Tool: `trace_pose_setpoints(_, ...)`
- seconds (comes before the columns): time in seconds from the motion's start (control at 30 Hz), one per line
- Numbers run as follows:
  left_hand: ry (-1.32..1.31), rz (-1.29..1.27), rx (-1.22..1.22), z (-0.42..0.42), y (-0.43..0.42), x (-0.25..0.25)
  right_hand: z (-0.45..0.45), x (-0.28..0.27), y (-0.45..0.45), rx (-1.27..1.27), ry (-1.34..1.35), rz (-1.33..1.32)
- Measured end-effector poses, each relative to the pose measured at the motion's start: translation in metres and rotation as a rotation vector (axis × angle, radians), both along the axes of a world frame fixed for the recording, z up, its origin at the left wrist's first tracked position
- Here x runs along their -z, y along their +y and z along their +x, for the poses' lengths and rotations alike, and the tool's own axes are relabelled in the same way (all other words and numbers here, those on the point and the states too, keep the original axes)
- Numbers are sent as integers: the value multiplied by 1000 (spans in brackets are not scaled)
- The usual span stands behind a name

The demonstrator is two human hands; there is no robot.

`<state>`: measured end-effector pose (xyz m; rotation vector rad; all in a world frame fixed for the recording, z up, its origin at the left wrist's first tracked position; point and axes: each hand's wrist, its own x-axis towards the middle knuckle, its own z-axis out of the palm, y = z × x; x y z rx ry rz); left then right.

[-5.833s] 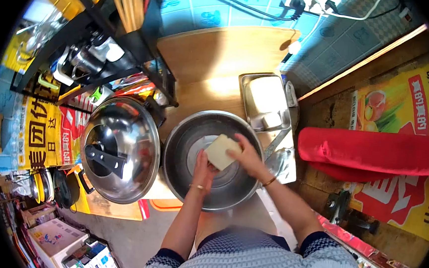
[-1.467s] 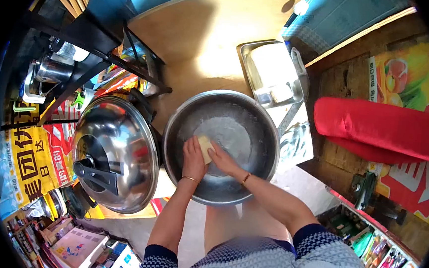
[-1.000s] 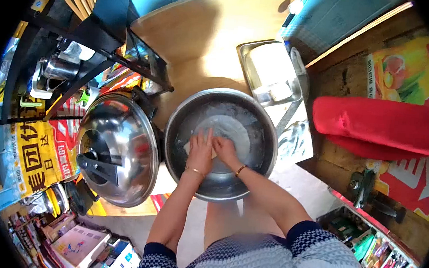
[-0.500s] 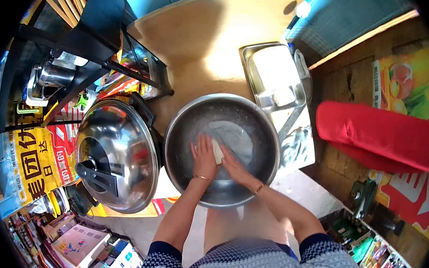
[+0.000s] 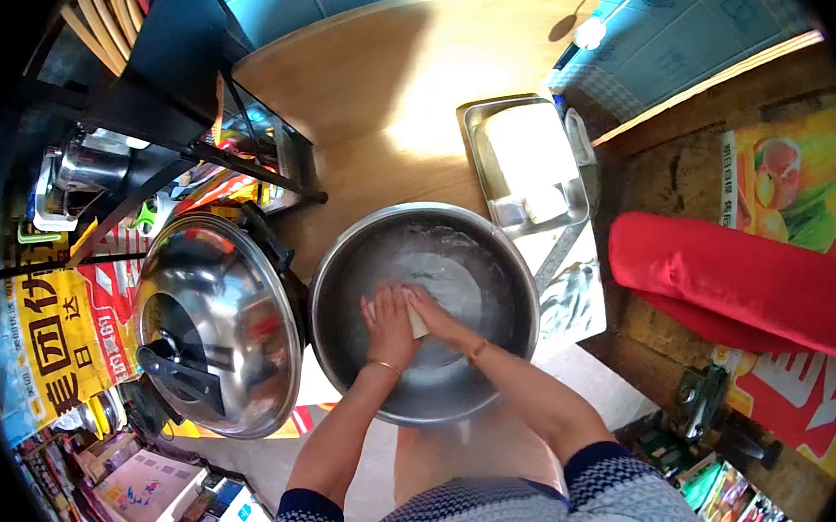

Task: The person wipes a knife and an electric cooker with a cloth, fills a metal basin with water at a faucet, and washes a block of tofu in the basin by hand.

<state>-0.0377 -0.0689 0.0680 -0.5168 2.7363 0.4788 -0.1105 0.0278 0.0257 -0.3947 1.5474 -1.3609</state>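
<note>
A wide steel bowl (image 5: pixel 341 256) stands in front of me, with white powdery film over its inner bottom. In it lies a lump of white dough (image 5: pixel 420 328), mostly covered by my hands. My left hand (image 5: pixel 391 327) presses on its left side with fingers stretched forward and close together. From the right, my right hand (image 5: pixel 439 323) bears on the dough, its fingertips meeting those of the left. The dough is held between both palms. Part of each hand's grip is hidden.
Left of the bowl is a large pan with a shiny domed lid (image 5: pixel 225 315). A metal tray (image 5: pixel 508 215) with a pale block stands behind right. A black rack (image 5: pixel 174 79) rises at the left, and a red cloth-covered object (image 5: pixel 727 278) juts in from the right.
My right hand has come in closer to the left, its fingers now meeting the left fingers over the dough. The whole view has shifted slightly down as my head moved.
</note>
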Motion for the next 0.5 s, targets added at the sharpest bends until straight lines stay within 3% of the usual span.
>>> trace_pose_setpoints(0.07, -52, 6, -5, 1, 0, 5, -8, -3, -10, -27, -119, -67)
trace_pose_setpoints(0.27, 83, -19, -24, 1, 2, 3, 30, -9, 24, 85, 92, -24)
trace_pose_setpoints(0.43, -25, 21, -70, -5, 3, -9, -14, 40, -20, -155, -39, -175)
trace_pose_setpoints(0.5, -28, -9, -16, 3, 2, 13, -1, 7, -5, -61, 66, -111)
